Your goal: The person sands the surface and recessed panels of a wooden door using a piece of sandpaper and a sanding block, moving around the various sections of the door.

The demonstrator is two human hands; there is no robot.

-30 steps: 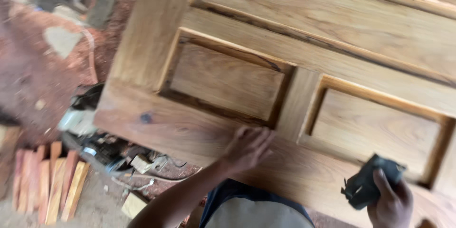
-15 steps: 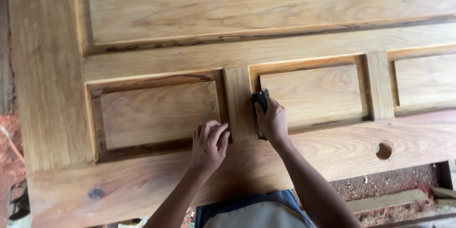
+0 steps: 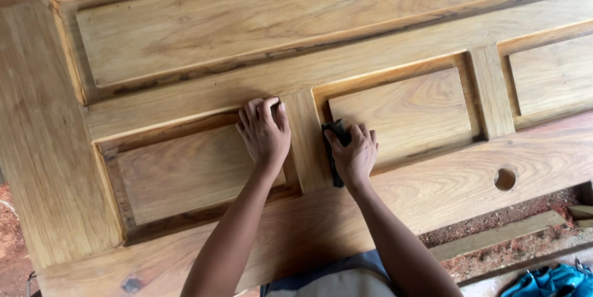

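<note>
Since half a second ago: view has closed in on the door, both hands sit higher on it, and the dark pad now runs down the groove instead of poking above the right hand.

Hidden or cut off: wooden door runs out of frame on top, left and right, so its full outline is not visible. Lower right, a blue object is cropped by the frame edge; cannot tell what it is. Most of the dark sanding pad is covered by the right hand, only its top edge and a strip below the palm show. Forearms leave the frame at the bottom.

Door: golden-brown, strong grain, unfinished look. One long recessed panel up top, smaller recessed panels in a row below, split by upright stiles. Dark lines in the panel grooves. Round bored hole in the lower rail, right of the hands. Dark knot near the bottom left corner.

Left hand: flat, fingers spread, pressing on the upper right corner of the left small panel, holding nothing.

Right hand: closed on the pad, pressing it into the groove between the centre stile and the middle small panel.

Hands are apart, stile between them.

Wood strip and reddish sawdust lie on the ground below the door edge.
</note>
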